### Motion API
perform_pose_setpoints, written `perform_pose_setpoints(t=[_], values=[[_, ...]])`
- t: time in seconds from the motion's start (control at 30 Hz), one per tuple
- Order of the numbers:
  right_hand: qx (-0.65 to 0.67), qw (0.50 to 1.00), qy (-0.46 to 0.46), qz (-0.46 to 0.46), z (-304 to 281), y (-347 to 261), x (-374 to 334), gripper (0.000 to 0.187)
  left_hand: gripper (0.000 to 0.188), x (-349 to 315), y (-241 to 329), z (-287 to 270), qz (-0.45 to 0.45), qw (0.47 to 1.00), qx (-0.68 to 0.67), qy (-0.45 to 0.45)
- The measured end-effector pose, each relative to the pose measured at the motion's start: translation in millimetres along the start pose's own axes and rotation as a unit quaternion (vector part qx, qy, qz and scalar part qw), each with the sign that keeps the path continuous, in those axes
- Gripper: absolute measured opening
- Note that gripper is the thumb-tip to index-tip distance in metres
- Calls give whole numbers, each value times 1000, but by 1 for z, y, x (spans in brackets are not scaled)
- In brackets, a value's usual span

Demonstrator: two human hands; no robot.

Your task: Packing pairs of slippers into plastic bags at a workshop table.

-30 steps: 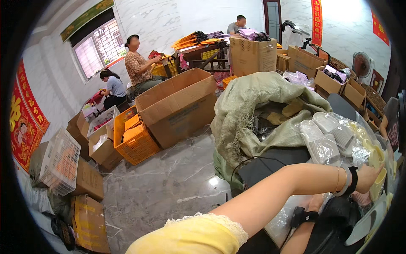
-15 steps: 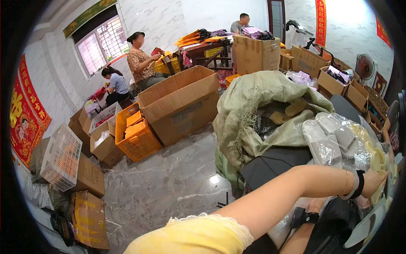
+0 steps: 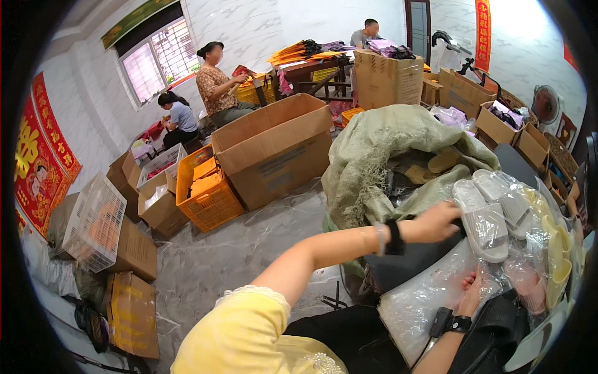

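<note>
White slippers lie under clear plastic, just right of left hand, beyond right hand; long axis near-to-far. Left nearer, fingers curled, blurred. Right over clear bags, fingers bent. Cannot tell either grasp.

I see a soft yellow short sleeve on the left arm, loosely cut, with a scalloped off-white lace trim at its hem. Lower down, the front of the same yellow top carries a cluster of pale, bead-like decoration. Around the left wrist I make out a wide black band beside a narrower, pale band. The right wrist wears a black strap with a small white marking and, next to it, a black box with a thin cable.
</note>
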State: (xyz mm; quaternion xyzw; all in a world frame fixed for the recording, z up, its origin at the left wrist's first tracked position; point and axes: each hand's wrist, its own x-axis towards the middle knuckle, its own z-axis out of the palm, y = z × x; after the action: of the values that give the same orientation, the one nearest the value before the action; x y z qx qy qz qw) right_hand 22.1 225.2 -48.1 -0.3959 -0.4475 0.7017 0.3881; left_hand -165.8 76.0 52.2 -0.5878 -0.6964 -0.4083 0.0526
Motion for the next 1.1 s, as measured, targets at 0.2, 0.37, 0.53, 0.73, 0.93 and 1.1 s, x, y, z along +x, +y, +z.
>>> perform_pose_setpoints(t=[0.2, 0.37, 0.53, 0.73, 0.93, 1.1], values=[[-15, 999, -26, -11, 10, -6, -11, 17, 68, -98, -65, -6, -243, 955, 87, -145], [-19, 1000, -24, -6, -1, -3, 2, 16, 88, -102, -42, -10, -218, 928, 132, -270], [-16, 999, -24, 27, -10, -2, 9, 15, 93, -87, -39, -12, -252, 900, 104, -339], [-42, 999, -13, 15, -3, -10, -5, 15, 100, -82, -43, -6, -285, 866, 96, -399], [-8, 999, -47, 9, 10, -8, -7, 15, 87, -96, -56, -24, -258, 911, 95, -306], [-3, 1000, -9, 0, 4, -14, -9, 15, 50, -46, -87, -35, -236, 964, 114, -47]])
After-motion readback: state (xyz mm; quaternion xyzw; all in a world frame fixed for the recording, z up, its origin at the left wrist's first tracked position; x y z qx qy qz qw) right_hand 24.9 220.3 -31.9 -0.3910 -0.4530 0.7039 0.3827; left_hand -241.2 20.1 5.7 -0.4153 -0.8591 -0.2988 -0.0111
